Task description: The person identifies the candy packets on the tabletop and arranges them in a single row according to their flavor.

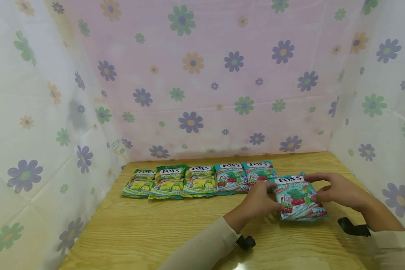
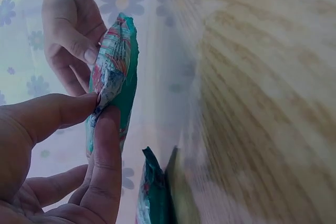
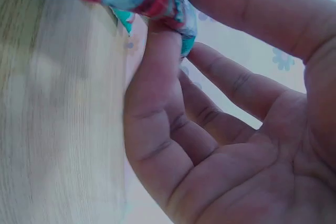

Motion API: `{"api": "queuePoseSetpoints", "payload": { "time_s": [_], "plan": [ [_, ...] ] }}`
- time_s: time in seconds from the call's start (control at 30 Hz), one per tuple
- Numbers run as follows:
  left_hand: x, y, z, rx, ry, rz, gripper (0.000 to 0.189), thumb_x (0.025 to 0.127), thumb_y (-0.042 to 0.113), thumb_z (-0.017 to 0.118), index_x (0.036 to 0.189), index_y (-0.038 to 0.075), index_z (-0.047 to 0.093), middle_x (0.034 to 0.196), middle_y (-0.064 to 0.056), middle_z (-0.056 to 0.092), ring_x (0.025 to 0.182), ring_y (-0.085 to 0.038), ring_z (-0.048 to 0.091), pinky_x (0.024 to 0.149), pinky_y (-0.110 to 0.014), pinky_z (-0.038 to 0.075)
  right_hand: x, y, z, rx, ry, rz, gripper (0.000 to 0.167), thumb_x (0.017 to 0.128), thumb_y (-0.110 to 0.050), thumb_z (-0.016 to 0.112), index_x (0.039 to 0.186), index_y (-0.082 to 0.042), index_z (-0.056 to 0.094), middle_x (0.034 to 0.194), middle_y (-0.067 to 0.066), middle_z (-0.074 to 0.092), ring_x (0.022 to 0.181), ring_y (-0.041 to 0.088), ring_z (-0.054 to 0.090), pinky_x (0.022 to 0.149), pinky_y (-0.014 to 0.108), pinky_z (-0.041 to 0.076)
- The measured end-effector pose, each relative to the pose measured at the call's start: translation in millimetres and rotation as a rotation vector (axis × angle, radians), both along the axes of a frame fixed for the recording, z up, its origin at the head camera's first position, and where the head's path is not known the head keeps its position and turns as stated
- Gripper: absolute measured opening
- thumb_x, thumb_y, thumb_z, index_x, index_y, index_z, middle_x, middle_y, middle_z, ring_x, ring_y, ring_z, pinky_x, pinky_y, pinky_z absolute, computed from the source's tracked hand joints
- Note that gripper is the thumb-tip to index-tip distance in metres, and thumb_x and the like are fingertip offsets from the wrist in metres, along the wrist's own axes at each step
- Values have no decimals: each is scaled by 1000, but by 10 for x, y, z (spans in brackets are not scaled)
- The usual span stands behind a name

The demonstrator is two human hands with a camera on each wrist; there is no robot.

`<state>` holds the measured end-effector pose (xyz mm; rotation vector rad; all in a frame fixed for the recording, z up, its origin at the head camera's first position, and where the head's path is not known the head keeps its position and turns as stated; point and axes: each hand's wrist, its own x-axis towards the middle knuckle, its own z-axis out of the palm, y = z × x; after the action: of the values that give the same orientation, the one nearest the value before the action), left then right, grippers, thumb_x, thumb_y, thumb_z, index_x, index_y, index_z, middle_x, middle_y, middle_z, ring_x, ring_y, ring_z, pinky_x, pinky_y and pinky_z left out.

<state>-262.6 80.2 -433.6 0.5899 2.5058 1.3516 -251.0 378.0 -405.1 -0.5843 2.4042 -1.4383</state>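
Observation:
A teal Fox's Mint Blossom candy bag is held between both hands at the right of the table. My left hand pinches its left edge between thumb and fingers, seen close up in the left wrist view on the candy bag. On the opposite edge, my right hand grips it with thumb and fingers. The right wrist view shows the right hand with the bag's end between its thumb and index finger. Just behind the held bag lies another Mint Blossom bag, partly covered by the left hand.
In a row toward the back of the wooden table lie another Mint Blossom bag and three green Springs bags, the nearest to it a yellow-green bag. Flowered cloth encloses the back and sides.

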Motion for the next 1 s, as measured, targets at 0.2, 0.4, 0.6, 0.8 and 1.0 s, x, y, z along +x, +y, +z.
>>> {"api": "queuePoseSetpoints", "payload": {
  "time_s": [0.2,0.4,0.6,0.8,1.0],
  "plan": [
    [-96,99,65,16,-16,35,65,81,19,91,141,21,65,128,10,66,117,-9,63,85,-26,57,-52,9,41,11,33,-76,66,99,-8,68,154,11,37,155,41,32,98,19,75,75,39,62],
    [-232,202,133,37,-57,91,64,83,18,89,142,23,64,129,7,68,118,-13,65,84,-29,59,-140,8,78,72,77,-194,63,98,-20,73,152,2,47,151,34,44,99,12,74,78,36,62],
    [-358,291,141,15,-27,142,62,84,21,89,141,27,65,135,9,66,125,-17,62,83,-32,59,-244,-16,95,87,81,-279,64,99,-28,72,152,-2,48,154,28,43,101,2,70,81,34,61],
    [-457,364,116,7,-7,195,57,84,22,89,137,27,68,123,9,69,113,-12,64,80,-30,58,-332,-49,36,49,98,-318,63,101,-26,70,154,-1,46,152,29,45,99,-9,65,80,34,61],
    [-506,393,57,49,-36,219,55,87,19,86,138,28,66,134,10,65,116,-12,64,79,-31,58,-395,-110,-91,-6,127,-366,59,105,-18,64,156,1,42,156,30,40,97,-14,61,77,32,62]
  ]
}}
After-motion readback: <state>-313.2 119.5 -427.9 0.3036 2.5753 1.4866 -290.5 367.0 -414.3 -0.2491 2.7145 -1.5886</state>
